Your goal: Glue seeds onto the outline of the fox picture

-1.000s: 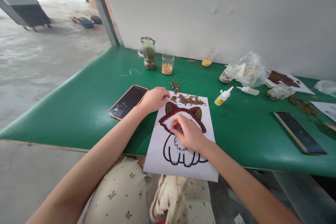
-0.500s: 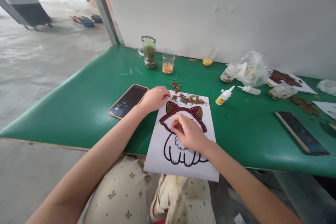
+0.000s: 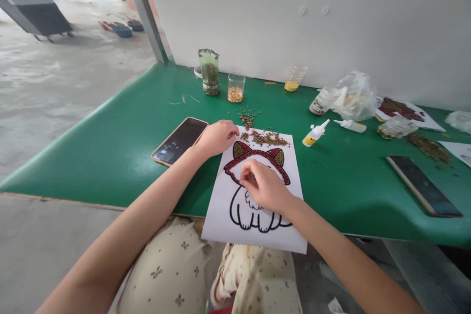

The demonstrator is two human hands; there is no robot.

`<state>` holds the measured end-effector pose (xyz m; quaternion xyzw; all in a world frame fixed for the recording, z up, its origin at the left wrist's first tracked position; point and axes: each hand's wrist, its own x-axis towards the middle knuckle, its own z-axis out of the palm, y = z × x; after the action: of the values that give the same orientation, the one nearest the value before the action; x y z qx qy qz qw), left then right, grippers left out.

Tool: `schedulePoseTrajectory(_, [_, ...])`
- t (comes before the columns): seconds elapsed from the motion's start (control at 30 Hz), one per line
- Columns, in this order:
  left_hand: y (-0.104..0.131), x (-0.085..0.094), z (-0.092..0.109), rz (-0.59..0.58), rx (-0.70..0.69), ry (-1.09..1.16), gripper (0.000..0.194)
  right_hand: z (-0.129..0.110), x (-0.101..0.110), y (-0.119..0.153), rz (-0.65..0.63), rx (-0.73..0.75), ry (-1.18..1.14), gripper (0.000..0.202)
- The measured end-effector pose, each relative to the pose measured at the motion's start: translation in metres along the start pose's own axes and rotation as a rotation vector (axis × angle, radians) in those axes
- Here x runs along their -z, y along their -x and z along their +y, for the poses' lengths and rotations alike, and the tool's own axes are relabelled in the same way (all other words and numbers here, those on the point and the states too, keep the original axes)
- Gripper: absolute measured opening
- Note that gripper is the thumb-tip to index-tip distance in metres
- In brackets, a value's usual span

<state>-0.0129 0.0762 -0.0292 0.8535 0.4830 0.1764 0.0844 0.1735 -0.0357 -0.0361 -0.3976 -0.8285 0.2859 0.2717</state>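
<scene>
A white paper sheet with a black-outlined cat drawing lies in front of me, its lower end jutting past the table edge. Dark red and green grains fill the cat's ears and a band around its head. My right hand is over the cat's face, thumb and fingertips pinched together; whatever they hold is too small to make out. At the sheet's upper left corner rests my left hand, fingers curled in, beside a phone. Loose green and reddish grains are scattered along the sheet's top.
Behind the sheet stand a green cup of grains and a clear cup of yellow kernels. To the right are a glue bottle, another glue bottle, a plastic bag and a second phone. A white panel borders the table's back.
Both my hands have stayed practically in place, the right still pinched over the cat's face. A small blurred shape at the far right edge of the table has gone from view.
</scene>
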Motion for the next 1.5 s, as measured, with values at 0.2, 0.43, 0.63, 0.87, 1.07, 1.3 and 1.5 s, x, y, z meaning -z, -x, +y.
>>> schedulePoseTrajectory(0.2, [-0.001, 0.002, 0.001, -0.014, 0.013, 0.001, 0.029, 0.01, 0.024, 0.003, 0.517, 0.032, -0.015, 0.007])
schedulePoseTrajectory(0.43, [0.0, 0.004, 0.003, -0.04, 0.019, 0.003, 0.03, 0.053, 0.098, 0.03, 1.319, -0.122, 0.184, 0.046])
schedulePoseTrajectory(0.63, [-0.001, 0.004, 0.003, -0.03, 0.039, 0.007, 0.029, 0.098, 0.14, 0.03, 0.917, -0.629, -0.013, 0.1])
schedulePoseTrajectory(0.87, [0.002, 0.002, -0.004, 0.022, 0.033, 0.071, 0.03, 0.133, 0.12, 0.001, 0.606, -0.549, 0.252, 0.034])
schedulePoseTrajectory(1.07, [0.003, 0.002, -0.004, 0.039, 0.038, 0.083, 0.03, 0.116, 0.109, 0.008, 0.652, -0.412, -0.043, 0.038])
schedulePoseTrajectory(1.3, [0.003, 0.002, 0.001, 0.022, 0.055, 0.055, 0.032, 0.055, 0.074, -0.026, 0.436, -0.249, -0.018, 0.028])
schedulePoseTrajectory(1.5, [0.002, 0.004, 0.004, 0.056, 0.044, 0.1, 0.027, 0.041, 0.04, -0.063, 0.386, -0.184, -0.103, 0.023])
